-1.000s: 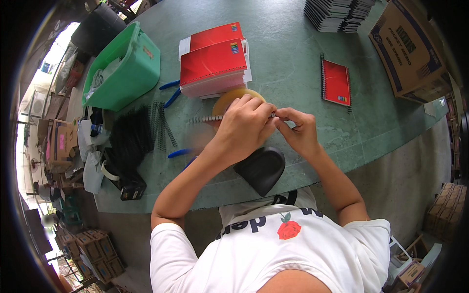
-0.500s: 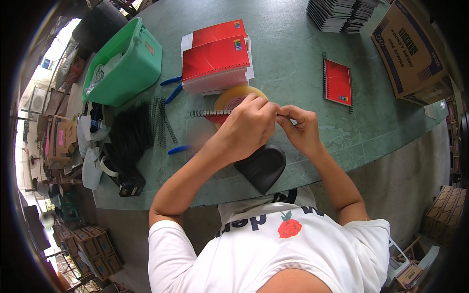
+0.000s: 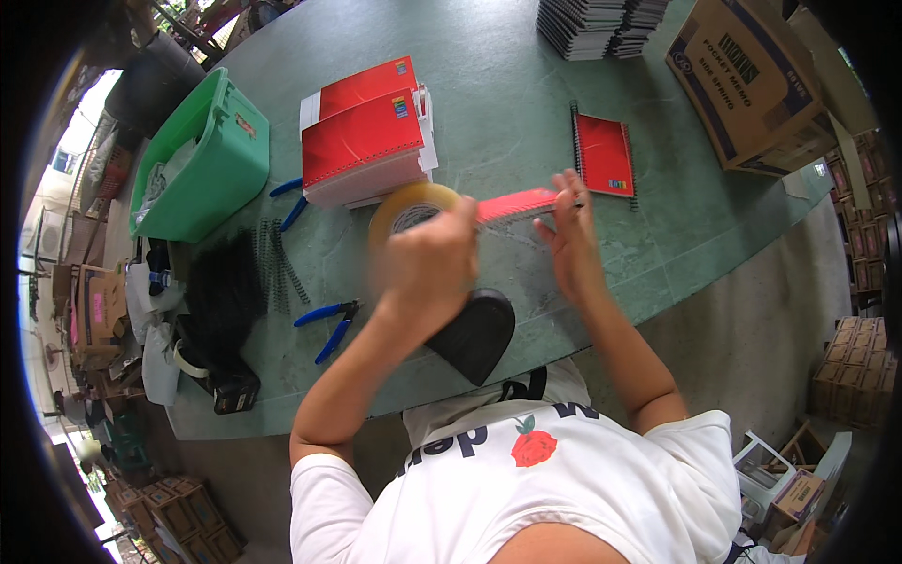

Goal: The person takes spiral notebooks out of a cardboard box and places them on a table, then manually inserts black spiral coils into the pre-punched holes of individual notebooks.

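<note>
A red spiral notebook (image 3: 517, 205) is seen nearly edge-on above the table, between my two hands. My left hand (image 3: 437, 249) is closed at its left end, though motion smears the fingers. At the right end my right hand (image 3: 573, 235) has its fingers stretched up against the notebook, the thumb apart below. Behind my left hand lies a roll of yellowish tape (image 3: 383, 218). A black rounded pad (image 3: 477, 334) sits under my left wrist, and blue-handled pliers (image 3: 329, 324) lie to the left of that forearm.
A stack of red covers and pages (image 3: 362, 141) stands farther back beside more blue-handled pliers (image 3: 293, 211). Black coils (image 3: 277, 268) and a green bin (image 3: 202, 164) are at left. Another red notebook (image 3: 604, 155), bound notebooks (image 3: 601, 28) and a cardboard box (image 3: 752, 89) are at right.
My right fingers have gone from a pinch at the coil's end to stretched out. The notebook now shows its red cover between my hands. The whole view has shifted.
</note>
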The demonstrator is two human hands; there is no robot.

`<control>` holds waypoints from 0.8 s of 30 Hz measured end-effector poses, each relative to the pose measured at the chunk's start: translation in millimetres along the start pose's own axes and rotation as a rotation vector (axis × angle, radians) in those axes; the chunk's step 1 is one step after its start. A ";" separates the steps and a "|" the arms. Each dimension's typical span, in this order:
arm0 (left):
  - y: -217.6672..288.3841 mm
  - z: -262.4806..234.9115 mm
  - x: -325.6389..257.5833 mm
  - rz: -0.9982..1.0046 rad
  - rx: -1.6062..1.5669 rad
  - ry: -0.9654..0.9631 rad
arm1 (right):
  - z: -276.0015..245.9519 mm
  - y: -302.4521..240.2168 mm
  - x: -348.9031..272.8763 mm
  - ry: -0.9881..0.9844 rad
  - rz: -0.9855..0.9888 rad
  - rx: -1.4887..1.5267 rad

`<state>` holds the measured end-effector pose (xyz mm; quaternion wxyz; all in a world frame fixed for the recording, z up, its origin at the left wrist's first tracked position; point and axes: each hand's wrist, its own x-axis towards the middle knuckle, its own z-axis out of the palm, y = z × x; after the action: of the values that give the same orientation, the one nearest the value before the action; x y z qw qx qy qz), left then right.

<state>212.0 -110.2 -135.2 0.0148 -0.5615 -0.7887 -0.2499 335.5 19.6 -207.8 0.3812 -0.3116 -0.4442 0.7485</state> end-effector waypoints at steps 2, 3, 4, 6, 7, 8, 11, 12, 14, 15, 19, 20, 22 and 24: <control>27.3 18.0 -6.2 0.006 0.022 -0.176 | 2.5 -15.3 8.6 0.072 0.001 0.075; 38.9 31.4 -8.7 0.157 -0.087 -0.124 | 0.9 -22.0 13.8 0.027 -0.040 0.032; 45.2 40.8 -9.8 0.307 -0.195 -0.069 | -1.0 -29.1 21.0 -0.019 -0.080 -0.011; 55.2 30.1 -1.8 0.369 -0.220 -0.062 | -14.1 -49.8 52.7 -0.066 -0.180 -0.083; 58.9 24.4 1.9 0.400 -0.234 -0.056 | -22.6 -60.5 69.4 -0.092 -0.229 -0.121; 54.8 20.1 3.4 0.360 -0.231 -0.049 | -32.2 -70.6 85.3 -0.094 -0.196 -0.139; 14.0 -5.4 -2.0 0.233 -0.193 -0.013 | -62.7 -84.2 111.5 -0.037 -0.122 -0.384; -5.9 -12.8 -6.8 0.187 -0.171 0.014 | -77.1 -72.5 116.6 0.027 -0.113 -0.605; -51.2 -27.3 -24.9 -0.131 -0.184 0.042 | -97.2 -50.0 121.9 0.116 -0.158 -0.779; -83.2 -36.3 -38.8 -0.233 -0.048 0.016 | -101.6 -39.2 119.4 0.122 -0.211 -0.732; -169.1 -48.4 -93.5 -0.674 0.265 -0.053 | -123.2 -23.3 119.0 0.125 -0.320 -0.630; -175.2 -48.2 -99.9 -0.764 0.289 -0.094 | -121.2 -25.5 117.1 0.102 -0.309 -0.665; -183.4 -41.8 -105.5 -0.857 0.306 -0.110 | -117.4 -30.1 111.3 0.054 -0.287 -0.734; -192.9 -32.6 -108.4 -0.869 0.281 -0.048 | -124.4 -33.1 119.9 0.104 -0.295 -1.029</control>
<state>71.3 -265.9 -212.5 -0.0337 -0.1767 -0.9774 -0.1107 383.6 184.8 -244.4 0.3020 -0.4289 -0.7732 0.3563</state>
